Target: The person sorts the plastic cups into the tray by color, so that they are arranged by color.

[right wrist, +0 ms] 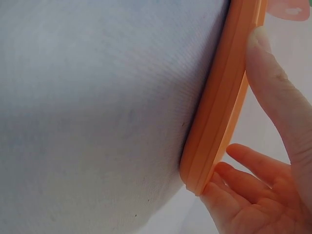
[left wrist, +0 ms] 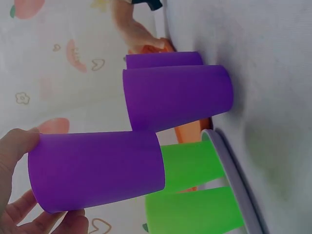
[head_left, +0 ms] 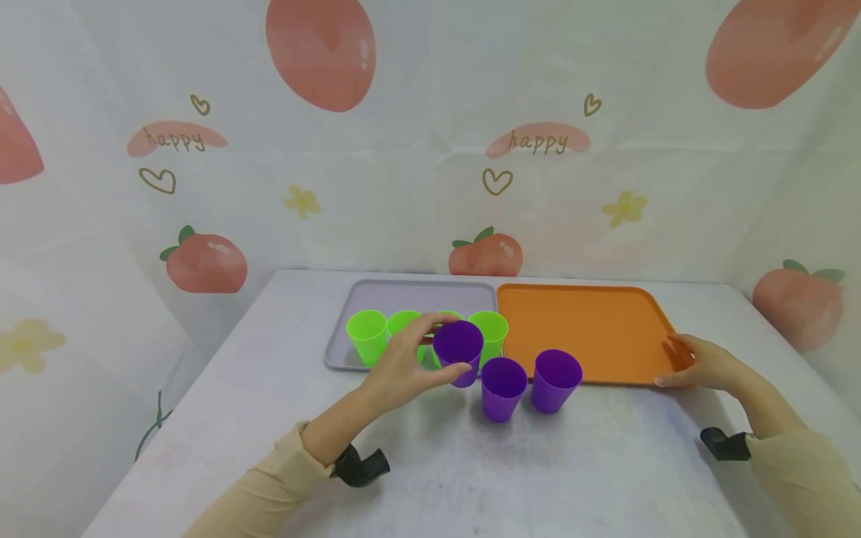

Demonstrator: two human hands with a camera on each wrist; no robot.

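Note:
In my left hand (head_left: pixel 401 364) I hold a purple cup (head_left: pixel 460 351) upright above the table, thumb on its near side and fingers on the far side. In the left wrist view the grip on this purple cup (left wrist: pixel 97 170) sits near its rim. Two more purple cups, one (head_left: pixel 501 396) nearer and one (head_left: pixel 554 385) to its right, stand on the table. Relaxed fingers of my right hand (head_left: pixel 709 366) rest at the front right corner of the orange tray (head_left: pixel 578 329). In the right wrist view the thumb (right wrist: pixel 265 68) touches that tray's rim.
Several green cups (head_left: pixel 367 332) stand in a row along the front of the grey tray (head_left: pixel 430 290); the held cup and left hand partly hide them. The grey tray adjoins the orange one. Behind the white table (head_left: pixel 430 478) hangs a fruit-printed cloth (head_left: pixel 390 187).

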